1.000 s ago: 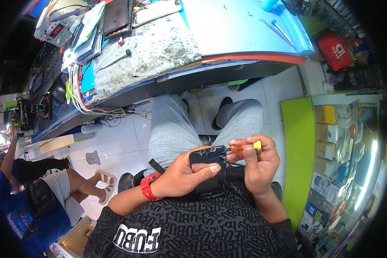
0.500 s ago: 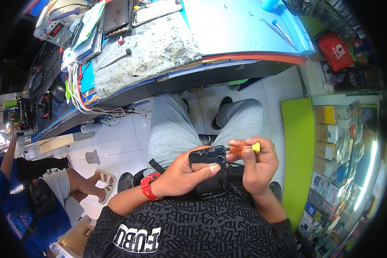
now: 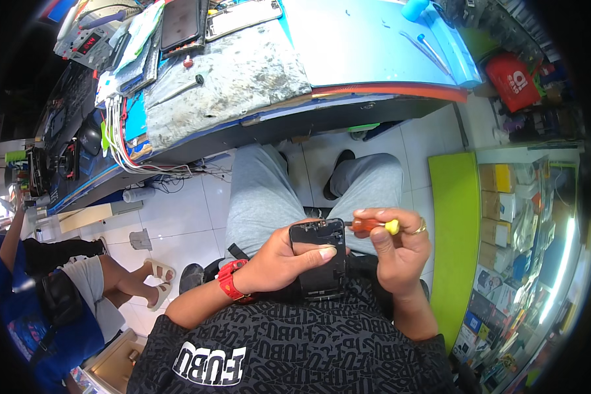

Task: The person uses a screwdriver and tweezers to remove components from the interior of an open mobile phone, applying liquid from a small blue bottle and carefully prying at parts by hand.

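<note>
Dark phone body (image 3: pixel 329 277) is off the tabletop (image 3: pixel 400 90), held over the lap (image 3: pixel 259 190), short of the tabletop's front edge. Left hand (image 3: pixel 277 264) clasps it from its left side, thumb across the face. Right hand (image 3: pixel 402 255) grips a red, yellow-ended screwdriver (image 3: pixel 366 225) between fingers and thumb, shaft at the phone body's upper right edge; cannot tell if the tip is seated. Changed in the last half-second: right fingers have shifted, baring more handle; phone body hardly moves. Probably a re-set hold, same spot being worked. Beyond: stained grey mat (image 3: pixel 249 79) along the tabletop's front edge; blue-capped tool (image 3: pixel 432 52) near its right end.
</note>
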`<state>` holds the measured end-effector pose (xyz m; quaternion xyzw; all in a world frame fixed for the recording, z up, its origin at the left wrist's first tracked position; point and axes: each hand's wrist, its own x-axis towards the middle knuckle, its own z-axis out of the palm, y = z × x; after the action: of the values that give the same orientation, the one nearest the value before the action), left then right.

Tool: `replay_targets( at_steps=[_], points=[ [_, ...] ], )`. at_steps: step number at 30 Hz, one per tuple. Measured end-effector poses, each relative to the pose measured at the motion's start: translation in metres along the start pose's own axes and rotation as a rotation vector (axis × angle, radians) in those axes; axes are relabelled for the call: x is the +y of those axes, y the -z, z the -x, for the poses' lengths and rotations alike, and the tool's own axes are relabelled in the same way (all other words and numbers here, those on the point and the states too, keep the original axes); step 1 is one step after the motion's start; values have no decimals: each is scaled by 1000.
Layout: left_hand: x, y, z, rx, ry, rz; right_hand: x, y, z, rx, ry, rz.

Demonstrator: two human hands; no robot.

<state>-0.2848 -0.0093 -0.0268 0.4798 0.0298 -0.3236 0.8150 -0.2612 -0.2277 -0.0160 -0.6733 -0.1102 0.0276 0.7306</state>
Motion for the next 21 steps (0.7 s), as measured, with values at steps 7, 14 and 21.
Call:
replay_targets(
  at_steps=[7,14,21],
  points=[
    [1,11,-4,-2,41,150,-10,29,-49,245,36,-186],
    [12,9,-7,123,-39,190,-16,82,-162,518,132,490],
    [23,17,-2,89,-83,219,26,119,-320,604,391,1084]
  ],
)
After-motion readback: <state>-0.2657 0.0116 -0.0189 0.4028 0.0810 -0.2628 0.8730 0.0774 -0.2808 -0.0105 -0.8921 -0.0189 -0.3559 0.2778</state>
